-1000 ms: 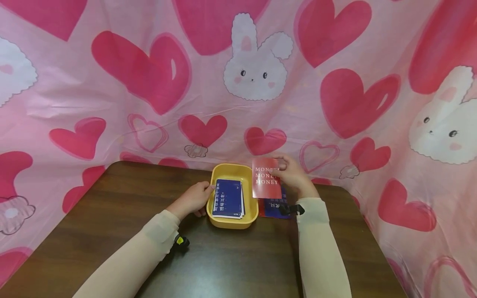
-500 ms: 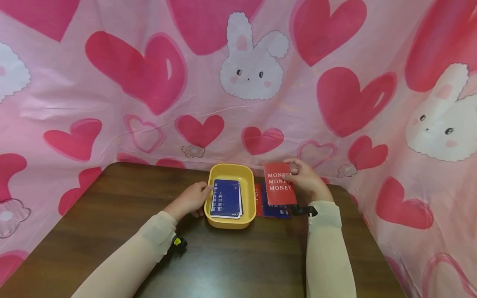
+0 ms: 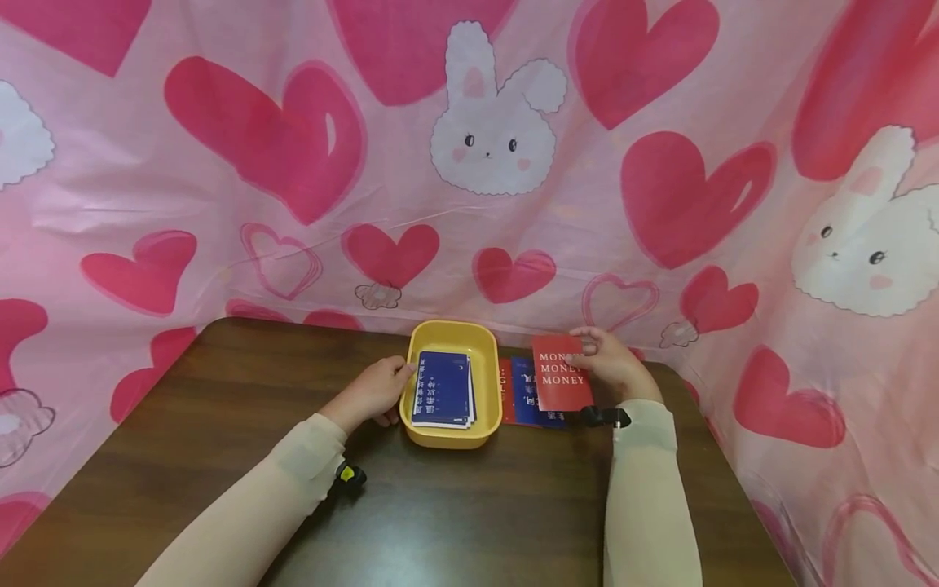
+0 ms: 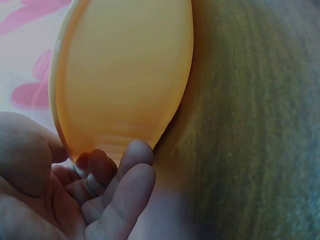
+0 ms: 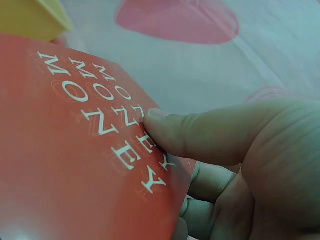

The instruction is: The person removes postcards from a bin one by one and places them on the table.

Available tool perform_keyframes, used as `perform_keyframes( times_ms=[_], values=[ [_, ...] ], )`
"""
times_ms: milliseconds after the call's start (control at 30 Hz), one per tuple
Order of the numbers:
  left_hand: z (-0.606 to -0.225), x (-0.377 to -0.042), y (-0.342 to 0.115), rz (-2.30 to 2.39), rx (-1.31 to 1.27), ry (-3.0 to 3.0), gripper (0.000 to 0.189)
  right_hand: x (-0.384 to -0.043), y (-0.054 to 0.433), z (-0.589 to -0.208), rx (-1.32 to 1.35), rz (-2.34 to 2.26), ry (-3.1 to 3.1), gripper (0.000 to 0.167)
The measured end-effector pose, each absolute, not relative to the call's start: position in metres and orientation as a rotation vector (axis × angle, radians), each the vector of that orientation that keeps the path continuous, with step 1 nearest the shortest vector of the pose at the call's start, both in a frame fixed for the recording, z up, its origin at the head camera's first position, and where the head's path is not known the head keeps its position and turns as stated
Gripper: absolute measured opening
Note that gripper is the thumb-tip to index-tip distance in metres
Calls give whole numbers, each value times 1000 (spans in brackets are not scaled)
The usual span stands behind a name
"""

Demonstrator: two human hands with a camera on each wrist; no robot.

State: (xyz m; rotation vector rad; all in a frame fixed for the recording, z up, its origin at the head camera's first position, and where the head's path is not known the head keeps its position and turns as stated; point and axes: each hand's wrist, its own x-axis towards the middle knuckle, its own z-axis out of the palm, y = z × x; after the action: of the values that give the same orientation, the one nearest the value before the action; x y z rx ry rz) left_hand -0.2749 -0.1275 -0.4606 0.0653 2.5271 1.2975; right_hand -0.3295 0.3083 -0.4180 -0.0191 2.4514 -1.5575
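A red card (image 3: 560, 391) printed with "MONEY" in white on three lines is pinched by my right hand (image 3: 614, 365). In the right wrist view the thumb (image 5: 175, 131) presses on the card's printed face, and the other fingers are behind it. At its left side, my left hand (image 3: 372, 391) holds the yellow plastic tray (image 3: 485, 383), thumb at the rim and fingers curled against the outer wall (image 4: 125, 65). Inside the tray lies a stack of dark blue cards (image 3: 443, 387) with white writing.
Right of the tray, a blue card (image 3: 523, 383) and a red card (image 3: 506, 399) lie on the dark wooden table (image 3: 440, 505), partly covered by the held card. A pink cloth (image 3: 411, 204) with hearts and rabbits hangs behind the table.
My right hand has moved the red card right and lower, away from the tray, over the cards on the table. More of those cards shows beside the tray. The left hand keeps its hold.
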Motion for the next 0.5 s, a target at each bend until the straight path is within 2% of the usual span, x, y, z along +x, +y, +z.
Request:
perform_keyframes(
  times_ms=[500],
  values=[
    [-460,-275,-126,1312,99,2532,40,-335,319,-441,46,-1413,2495,66]
  ],
)
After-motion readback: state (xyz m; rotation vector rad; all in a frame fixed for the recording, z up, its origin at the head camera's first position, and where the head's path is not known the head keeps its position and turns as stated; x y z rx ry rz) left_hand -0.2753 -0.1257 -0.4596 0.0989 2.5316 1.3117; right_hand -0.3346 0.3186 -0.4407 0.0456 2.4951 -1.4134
